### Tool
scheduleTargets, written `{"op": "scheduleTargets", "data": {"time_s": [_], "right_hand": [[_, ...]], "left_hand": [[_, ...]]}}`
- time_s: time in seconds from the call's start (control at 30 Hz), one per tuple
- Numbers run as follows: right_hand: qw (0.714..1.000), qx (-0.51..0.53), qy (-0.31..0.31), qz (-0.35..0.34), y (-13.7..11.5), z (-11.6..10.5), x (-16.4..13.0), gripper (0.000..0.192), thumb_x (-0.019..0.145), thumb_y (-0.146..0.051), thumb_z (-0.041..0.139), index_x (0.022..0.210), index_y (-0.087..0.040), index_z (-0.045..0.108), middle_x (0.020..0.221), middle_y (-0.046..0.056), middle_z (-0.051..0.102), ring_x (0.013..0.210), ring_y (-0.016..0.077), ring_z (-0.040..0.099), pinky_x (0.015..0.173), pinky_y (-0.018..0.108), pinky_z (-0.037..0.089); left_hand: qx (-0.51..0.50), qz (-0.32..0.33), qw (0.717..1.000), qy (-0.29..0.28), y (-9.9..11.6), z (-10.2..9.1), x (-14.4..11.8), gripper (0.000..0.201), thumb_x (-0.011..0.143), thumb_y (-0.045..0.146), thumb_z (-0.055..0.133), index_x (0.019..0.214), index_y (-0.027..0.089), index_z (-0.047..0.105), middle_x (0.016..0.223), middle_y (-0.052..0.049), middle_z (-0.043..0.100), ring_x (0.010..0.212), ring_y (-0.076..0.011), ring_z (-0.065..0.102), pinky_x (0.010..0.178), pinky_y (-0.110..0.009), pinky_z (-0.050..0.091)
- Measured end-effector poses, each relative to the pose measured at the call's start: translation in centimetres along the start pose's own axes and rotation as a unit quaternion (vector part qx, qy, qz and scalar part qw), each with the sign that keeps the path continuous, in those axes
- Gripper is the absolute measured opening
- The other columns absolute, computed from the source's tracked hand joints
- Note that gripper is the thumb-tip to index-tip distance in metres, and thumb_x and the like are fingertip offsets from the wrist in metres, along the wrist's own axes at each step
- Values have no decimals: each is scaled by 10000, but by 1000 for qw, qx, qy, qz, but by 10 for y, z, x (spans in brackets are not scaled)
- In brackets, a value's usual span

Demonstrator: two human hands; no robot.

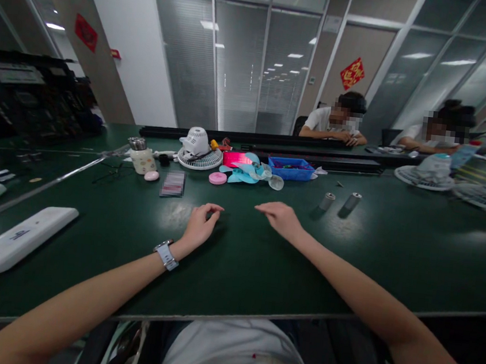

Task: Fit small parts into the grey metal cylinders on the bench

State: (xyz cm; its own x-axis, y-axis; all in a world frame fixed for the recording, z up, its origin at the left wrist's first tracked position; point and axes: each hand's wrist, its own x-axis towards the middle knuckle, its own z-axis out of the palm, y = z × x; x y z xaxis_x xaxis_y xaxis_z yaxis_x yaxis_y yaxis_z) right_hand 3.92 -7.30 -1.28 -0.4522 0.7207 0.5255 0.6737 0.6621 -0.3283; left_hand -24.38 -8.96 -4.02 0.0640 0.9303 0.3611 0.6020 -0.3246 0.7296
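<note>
My left hand (201,224), with a watch (167,254) on its wrist, hovers low over or rests on the green table (233,273). Its fingers curve forward, thumb apart, and hold nothing. Opposite it, my right hand (280,218) has its fingers stretched out toward the left, also with nothing in them. To the right of that hand stand two small silver cylinders (328,201). A card with printed lines (172,184) lies beyond my left hand. Further back are a pink round piece (218,178) and light blue fan blades (244,173).
White fan parts (200,157) and a blue tray (290,168) holding small items sit at the back. A patterned jar (142,158) stands left of them. White casings (20,239) lie at far left. Several people sit across the table, with more fan parts (428,172) at right.
</note>
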Motion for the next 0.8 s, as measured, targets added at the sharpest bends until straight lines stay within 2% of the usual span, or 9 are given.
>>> {"op": "scheduleTargets", "data": {"time_s": [0.07, 0.13, 0.2, 0.3, 0.4, 0.57, 0.8], "right_hand": [[988, -93, 97, 73, 36, -31, -3, 362, 893, -127, 503, 1138, -262, 733, 1165, 37, 719, 1109, 227, 652, 1011, 412, 465], [955, -179, 173, 164, 74, -58, -9, 349, 919, -176, 472, 1152, -204, 731, 1182, 95, 708, 1130, 263, 638, 1008, 428, 450], [922, -232, 193, 242, 106, -76, -18, 360, 922, -219, 463, 1157, -164, 730, 1169, 135, 709, 1093, 299, 648, 962, 440, 464], [897, -251, 179, 317, 133, -85, -28, 371, 904, -274, 479, 1140, -160, 741, 1096, 151, 731, 975, 311, 674, 868, 424, 491], [893, -241, 184, 333, 138, -82, -32, 372, 891, -293, 485, 1121, -175, 751, 1063, 145, 740, 924, 295, 673, 835, 400, 488], [892, -240, 232, 306, 134, -81, -30, 410, 906, -255, 421, 1156, -160, 733, 1099, 145, 725, 979, 283, 651, 856, 379, 466], [886, -239, 219, 332, 131, -83, -30, 369, 896, -255, 468, 1121, -185, 752, 1072, 140, 734, 926, 279, 661, 822, 382, 476]], "left_hand": [[-4, -1, 1000, -6, -1, 0, 0, 254, 895, 334, 502, 1031, 218, 683, 1074, -66, 693, 990, -224, 614, 818, -363, 481], [-7, -1, 1000, -13, -2, 1, 0, 255, 897, 338, 502, 1032, 216, 680, 1073, -66, 691, 985, -223, 615, 827, -368, 482], [-9, 1, 1000, -16, -1, 1, 0, 254, 901, 338, 499, 1032, 213, 677, 1071, -66, 690, 981, -222, 616, 838, -374, 483], [-10, 1, 1000, -18, 1, 0, -1, 247, 901, 331, 498, 1026, 208, 672, 1058, -66, 692, 976, -219, 620, 843, -375, 484], [-8, 2, 1000, -16, 3, 1, -2, 239, 896, 327, 503, 1015, 207, 671, 1040, -63, 697, 961, -213, 625, 832, -364, 487], [-15, -4, 1000, -5, 7, 0, -3, 224, 885, 330, 511, 996, 212, 666, 1029, -57, 701, 919, -208, 628, 812, -356, 488], [-18, -6, 1000, -15, 9, -2, -3, 231, 876, 326, 515, 1005, 201, 661, 1025, -67, 694, 910, -209, 626, 798, -354, 490]]}}
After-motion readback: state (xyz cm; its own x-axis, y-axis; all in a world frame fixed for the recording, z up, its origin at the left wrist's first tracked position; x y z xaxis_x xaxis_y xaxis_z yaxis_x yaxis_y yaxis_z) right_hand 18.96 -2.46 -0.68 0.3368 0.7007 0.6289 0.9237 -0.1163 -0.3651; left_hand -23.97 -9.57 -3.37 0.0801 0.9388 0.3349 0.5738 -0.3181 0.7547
